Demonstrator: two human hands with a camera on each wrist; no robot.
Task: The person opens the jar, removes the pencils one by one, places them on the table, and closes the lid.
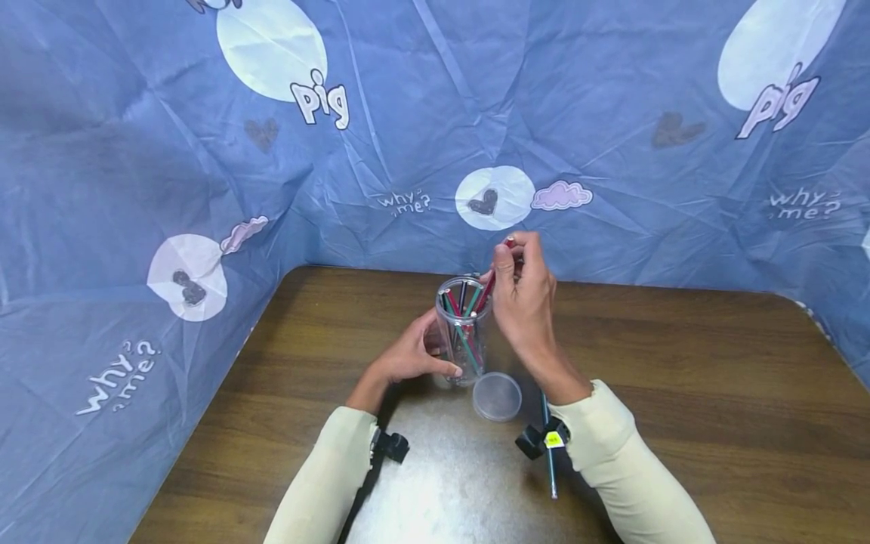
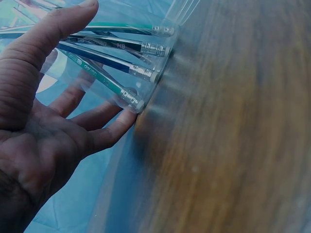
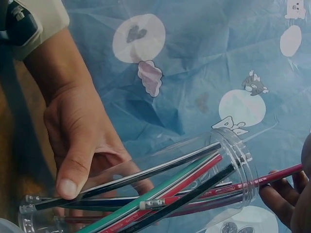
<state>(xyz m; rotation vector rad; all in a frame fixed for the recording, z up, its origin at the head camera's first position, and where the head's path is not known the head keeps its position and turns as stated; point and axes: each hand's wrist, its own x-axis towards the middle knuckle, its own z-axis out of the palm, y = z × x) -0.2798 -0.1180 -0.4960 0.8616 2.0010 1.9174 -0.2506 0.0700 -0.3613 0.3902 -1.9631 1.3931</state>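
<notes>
A clear plastic jar (image 1: 469, 370) stands upright on the table with its mouth uncovered, holding several pencils in red, green and dark colours. My left hand (image 1: 410, 352) grips its lower side, thumb in front and fingers behind. Metal ferrules and erasers of pencils (image 2: 146, 73) rest at the jar's bottom in the left wrist view. Above the mouth, my right hand (image 1: 526, 302) pinches a red pencil (image 3: 286, 173) near its upper end; the pencil slants down into the jar. A round clear lid (image 1: 497, 397) lies just in front of the jar.
A blue pencil (image 1: 552, 477) lies on the wooden table (image 1: 686, 393), partly under the right wrist's camera (image 1: 542, 438). Blue printed sheeting (image 1: 414, 136) hangs behind the table and along its left side.
</notes>
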